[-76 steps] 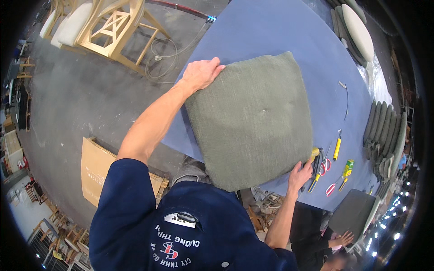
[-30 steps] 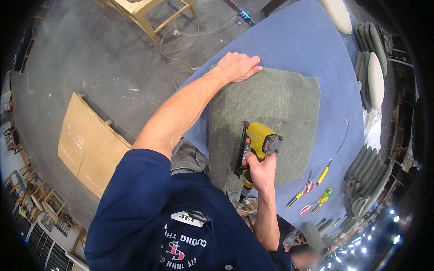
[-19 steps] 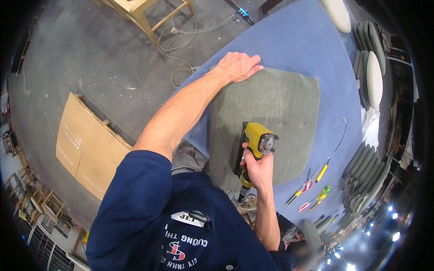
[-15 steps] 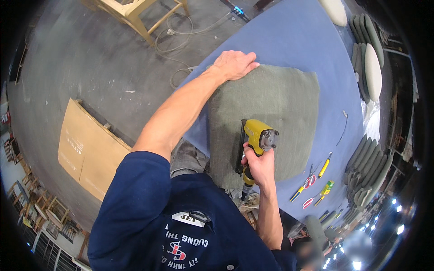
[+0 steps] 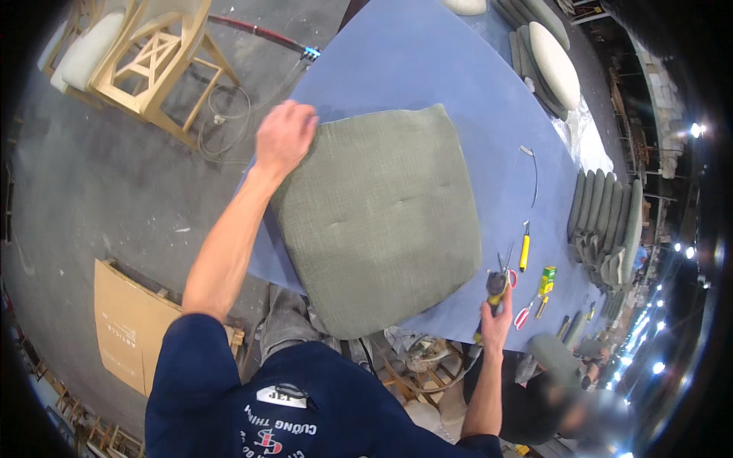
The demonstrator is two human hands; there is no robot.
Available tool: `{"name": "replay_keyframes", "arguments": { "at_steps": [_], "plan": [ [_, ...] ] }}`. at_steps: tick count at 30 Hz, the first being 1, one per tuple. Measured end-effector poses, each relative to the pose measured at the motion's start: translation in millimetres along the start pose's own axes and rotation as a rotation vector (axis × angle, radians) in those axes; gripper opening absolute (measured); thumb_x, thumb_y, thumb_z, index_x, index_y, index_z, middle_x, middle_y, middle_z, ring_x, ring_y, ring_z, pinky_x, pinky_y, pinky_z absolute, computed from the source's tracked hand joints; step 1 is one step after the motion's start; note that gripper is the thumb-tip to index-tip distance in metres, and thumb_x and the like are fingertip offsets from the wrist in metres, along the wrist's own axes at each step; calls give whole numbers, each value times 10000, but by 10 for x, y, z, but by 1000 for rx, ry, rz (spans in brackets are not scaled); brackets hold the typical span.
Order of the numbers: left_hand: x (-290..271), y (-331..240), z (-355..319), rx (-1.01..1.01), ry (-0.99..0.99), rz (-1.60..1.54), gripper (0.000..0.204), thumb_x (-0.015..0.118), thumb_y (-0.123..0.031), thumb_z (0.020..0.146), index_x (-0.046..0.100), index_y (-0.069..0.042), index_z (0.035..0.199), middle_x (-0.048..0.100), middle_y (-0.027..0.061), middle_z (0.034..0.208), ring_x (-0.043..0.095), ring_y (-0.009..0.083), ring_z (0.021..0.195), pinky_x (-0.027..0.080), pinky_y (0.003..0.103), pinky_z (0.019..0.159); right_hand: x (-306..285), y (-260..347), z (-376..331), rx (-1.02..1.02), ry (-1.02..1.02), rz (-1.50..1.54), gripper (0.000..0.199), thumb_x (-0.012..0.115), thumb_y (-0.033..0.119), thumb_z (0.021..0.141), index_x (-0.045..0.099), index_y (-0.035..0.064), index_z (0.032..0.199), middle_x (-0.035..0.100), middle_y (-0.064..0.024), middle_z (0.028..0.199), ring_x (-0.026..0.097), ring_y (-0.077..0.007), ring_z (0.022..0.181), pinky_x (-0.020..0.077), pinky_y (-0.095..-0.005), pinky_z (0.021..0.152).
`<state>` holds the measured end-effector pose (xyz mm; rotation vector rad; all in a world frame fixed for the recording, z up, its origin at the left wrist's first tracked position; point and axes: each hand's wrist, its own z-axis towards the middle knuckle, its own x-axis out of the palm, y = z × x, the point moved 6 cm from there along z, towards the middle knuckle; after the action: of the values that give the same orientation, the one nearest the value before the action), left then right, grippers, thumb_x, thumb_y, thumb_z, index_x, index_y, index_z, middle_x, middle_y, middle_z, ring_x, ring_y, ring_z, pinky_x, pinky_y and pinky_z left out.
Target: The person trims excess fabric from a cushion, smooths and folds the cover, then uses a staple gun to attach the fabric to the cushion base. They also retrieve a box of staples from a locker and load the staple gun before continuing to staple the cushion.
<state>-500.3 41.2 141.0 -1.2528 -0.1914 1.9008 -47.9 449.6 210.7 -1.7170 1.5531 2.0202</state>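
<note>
A grey-green upholstered seat cushion (image 5: 382, 221) lies on the blue table in front of me, its front overhanging the near edge. My left hand (image 5: 286, 137) is at its far left corner, with the fingers curled closed around the edge. My right hand (image 5: 496, 324) grips a yellow and black staple gun (image 5: 496, 285), held to the right of the cushion and apart from it. Close beyond the gun are scissors with red handles (image 5: 512, 279), partly covered by it.
On the blue table (image 5: 397, 46) lie a yellow-handled tool (image 5: 524, 248), red-handled snips (image 5: 522, 317) and a small green-yellow box (image 5: 547, 280). Stacked cushions (image 5: 607, 221) line the right side. Wooden chairs (image 5: 164, 65) and a cardboard sheet (image 5: 122, 328) are at left. A co-worker (image 5: 527, 412) is at lower right.
My right hand has carried the staple gun off the cushion, to the right. The cushion has turned and shifted toward me, and my left hand has moved to its left corner. My view has shifted too.
</note>
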Motion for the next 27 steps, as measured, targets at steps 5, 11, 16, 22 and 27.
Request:
{"name": "replay_keyframes", "arguments": {
  "at_steps": [5,11,16,22,27],
  "plan": [
    [-829,-100,-1364,-383,-185,-253,234,613,-35,965,593,-7,1197,571,104,1073,567,207,997,472,347,895,-34,-965,980,-252,-151,-516,811,656,-6,895,311,50,1626,471,-299,1482,489,-455,1361,404,-469,1142],
    [-642,-765,-3085,-1178,112,-810,323,486,-189,1109,495,-25,1387,595,78,1185,592,124,996,532,306,850,327,-1385,1496,-314,-218,-554,758,660,4,916,378,140,1606,435,-265,1540,511,-453,1337,454,-476,1102],
    [-305,-939,-3349,-984,-41,-652,474,447,-300,1101,436,-43,1499,592,70,1210,568,104,819,501,251,727,573,-714,1305,-420,-317,-203,509,642,138,992,548,63,1487,506,-205,1509,586,-316,1248,469,-423,1069],
    [-390,-976,-3247,139,-255,-6,691,219,-535,1091,492,-54,1505,566,190,1415,511,346,1332,355,503,1149,1036,-756,1527,-349,341,812,601,476,417,1100,469,13,1544,515,-161,1538,545,-278,1352,432,-396,1139],
    [-167,-1060,-3379,392,-390,-595,773,156,-547,1088,641,19,1292,617,190,1425,388,403,1497,177,600,1257,952,-782,877,-351,534,1216,772,334,635,1084,475,31,1543,574,-158,1482,550,-263,1353,422,-414,1154]
  ]
}}
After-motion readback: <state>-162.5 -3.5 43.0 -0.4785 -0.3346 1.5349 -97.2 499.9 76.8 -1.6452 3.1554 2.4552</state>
